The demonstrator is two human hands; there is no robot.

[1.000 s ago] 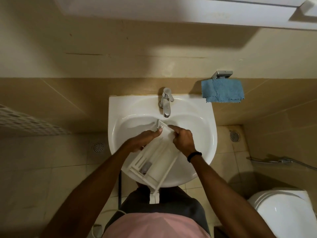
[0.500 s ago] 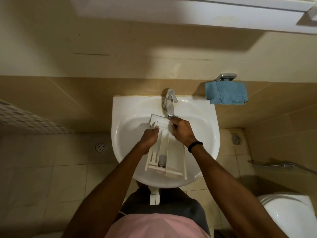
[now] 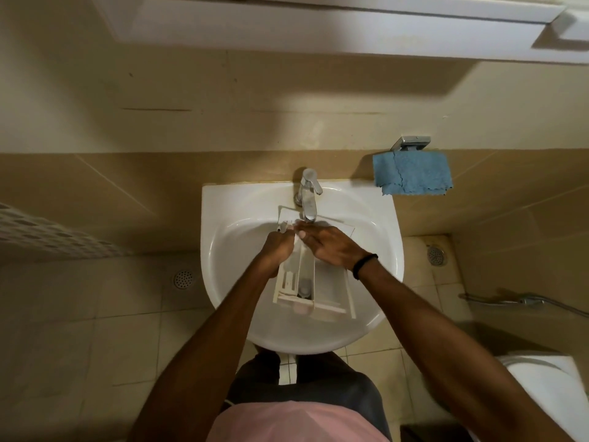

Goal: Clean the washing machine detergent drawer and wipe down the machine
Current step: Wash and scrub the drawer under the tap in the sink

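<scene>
Drawer (image 3: 331, 290) shifted under tap (image 3: 308, 199); left grip (image 3: 279, 248) clamps it, right grip (image 3: 331, 247) flat atop.

white washbasin (image 3: 229, 202) | chrome tap (image 3: 308, 193) at its back rim | floor drain (image 3: 182, 279) left of it | second floor drain (image 3: 436, 255) right | toilet (image 3: 554, 384) lower right | spray hose (image 3: 529, 302) above toilet

Left hand (image 3: 280, 247): fingers curled, gripping the drawer (image 3: 304, 266) edge.
Right hand (image 3: 331, 247): palm down, fingers straight and flat, tips beside the other hand.
Arms: both stretched forward, converging.
</scene>
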